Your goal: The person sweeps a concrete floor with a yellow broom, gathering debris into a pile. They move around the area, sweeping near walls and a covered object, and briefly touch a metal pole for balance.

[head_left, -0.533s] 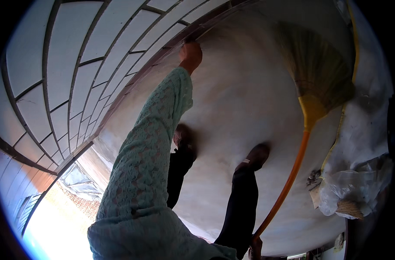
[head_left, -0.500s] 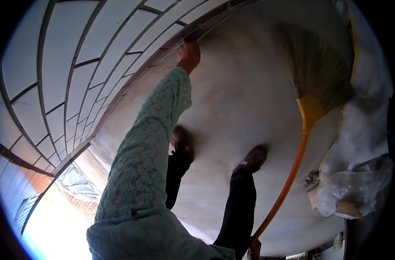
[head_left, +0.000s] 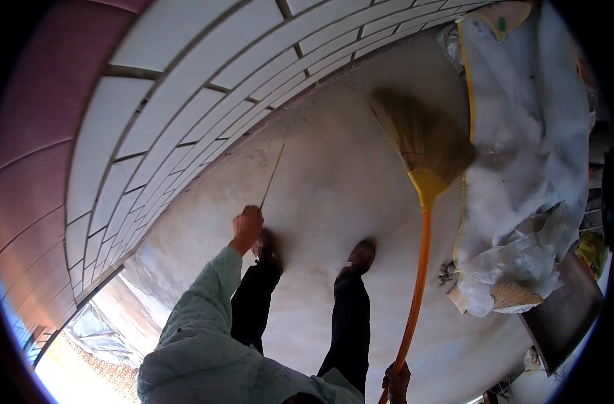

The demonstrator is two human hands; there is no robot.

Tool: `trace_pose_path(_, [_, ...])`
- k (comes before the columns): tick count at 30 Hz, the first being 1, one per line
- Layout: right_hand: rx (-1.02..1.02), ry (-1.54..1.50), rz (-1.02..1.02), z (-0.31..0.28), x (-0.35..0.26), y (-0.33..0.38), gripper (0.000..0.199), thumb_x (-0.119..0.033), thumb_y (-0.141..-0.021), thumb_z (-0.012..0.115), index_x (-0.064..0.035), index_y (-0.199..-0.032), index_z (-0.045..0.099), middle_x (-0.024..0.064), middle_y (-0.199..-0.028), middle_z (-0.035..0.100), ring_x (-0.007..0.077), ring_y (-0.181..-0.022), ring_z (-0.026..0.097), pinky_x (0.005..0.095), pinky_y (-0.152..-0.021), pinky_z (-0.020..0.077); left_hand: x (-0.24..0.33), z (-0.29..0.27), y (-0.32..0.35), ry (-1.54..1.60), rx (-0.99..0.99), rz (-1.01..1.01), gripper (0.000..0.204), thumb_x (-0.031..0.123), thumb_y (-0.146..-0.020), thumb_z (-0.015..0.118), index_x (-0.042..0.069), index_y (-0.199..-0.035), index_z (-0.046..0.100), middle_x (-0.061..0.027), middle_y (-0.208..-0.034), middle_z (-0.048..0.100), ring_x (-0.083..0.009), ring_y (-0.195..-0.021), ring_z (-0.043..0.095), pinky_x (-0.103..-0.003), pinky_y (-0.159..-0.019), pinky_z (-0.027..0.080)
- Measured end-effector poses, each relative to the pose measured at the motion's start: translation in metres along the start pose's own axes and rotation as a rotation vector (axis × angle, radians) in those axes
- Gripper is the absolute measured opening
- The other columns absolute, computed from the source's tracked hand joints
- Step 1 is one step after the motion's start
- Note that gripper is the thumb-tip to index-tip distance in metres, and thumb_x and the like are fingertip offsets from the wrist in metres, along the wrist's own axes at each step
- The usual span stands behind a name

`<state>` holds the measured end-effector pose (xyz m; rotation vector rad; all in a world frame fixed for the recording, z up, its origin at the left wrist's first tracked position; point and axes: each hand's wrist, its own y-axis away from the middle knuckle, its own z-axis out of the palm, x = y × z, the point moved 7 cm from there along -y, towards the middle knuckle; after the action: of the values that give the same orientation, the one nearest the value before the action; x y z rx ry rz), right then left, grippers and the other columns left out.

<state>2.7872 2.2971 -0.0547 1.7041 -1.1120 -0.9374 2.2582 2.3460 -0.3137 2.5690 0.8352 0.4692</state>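
Observation:
My left hand (head_left: 247, 226) is closed round one end of a thin brown stick (head_left: 274, 176), which points up and away over the floor. At the lower edge, my right hand (head_left: 398, 382) grips the end of a broom's long orange handle. The broom (head_left: 428, 185) has a yellow collar and a fan of straw bristles resting toward the floor, near a white sheet. My two shod feet stand between the stick and the broom handle.
On the left and far side runs a wall of white tiles (head_left: 186, 108). A white sheet with yellow edging (head_left: 505, 128) lies to the right, with a crumpled clear plastic bag (head_left: 502, 269) and a dark board (head_left: 569, 306). Smooth grey floor (head_left: 320, 202) lies between.
My left hand has drawn back from the foot of the wall toward me, and the stick now shows in it. The view has turned. My right hand still holds the broom.

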Motion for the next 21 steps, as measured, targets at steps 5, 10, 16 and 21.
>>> trace_pose_path(5, [-0.043, -0.074, 0.01, 0.008, -0.029, 0.049, 0.007, -0.001, -0.071, 0.043, -0.006, -0.074, 0.039, 0.0015, -0.049, 0.038, 0.0115, -0.031, 0.039, 0.0235, -0.028, 0.034, -0.042, -0.079, 0.163, -0.041, -0.162, -0.199, 0.012, 0.017, -0.079, 0.048, 0.006, -0.079, 0.053, -0.0138, -0.082, 0.056, -0.0342, -0.072, 0.055, -0.045, -0.062, 0.043])
trace_pose_path(10, [-0.153, -0.294, -0.161, 0.048, -0.095, 0.081, 0.002, -0.006, -0.075, 0.043, -0.0066, -0.075, 0.041, 0.0012, -0.049, 0.039, 0.0106, -0.03, 0.036, 0.0223, -0.028, 0.0325, -0.058, -0.175, 0.255, -0.03, -0.164, -0.371, 0.018, 0.021, -0.08, 0.045, 0.007, -0.076, 0.055, -0.0136, -0.081, 0.057, -0.0348, -0.073, 0.056, -0.045, -0.063, 0.044])
trace_pose_path(16, [-0.376, -0.583, -0.428, 0.17, -0.27, 0.043, 0.019, -0.02, -0.082, 0.05, -0.0083, -0.085, 0.035, 0.0034, -0.054, 0.042, 0.0125, -0.037, 0.041, 0.0261, -0.033, 0.037, -0.074, -0.244, 0.317, 0.104, -0.143, -0.486, 0.019, 0.023, -0.079, 0.047, 0.008, -0.078, 0.058, -0.014, -0.083, 0.058, -0.0358, -0.077, 0.055, -0.044, -0.069, 0.043])
trace_pose_path(21, [-0.324, -0.412, -0.247, 0.226, -0.311, 0.009, 0.015, -0.013, -0.08, 0.046, -0.0025, -0.084, 0.035, 0.0075, -0.055, 0.043, 0.018, -0.039, 0.044, 0.0299, -0.036, 0.0392, -0.112, -0.258, 0.354, 0.281, -0.011, -0.509, 0.015, 0.022, -0.075, 0.051, 0.009, -0.077, 0.058, -0.0128, -0.08, 0.059, -0.0329, -0.075, 0.056, -0.042, -0.065, 0.043])
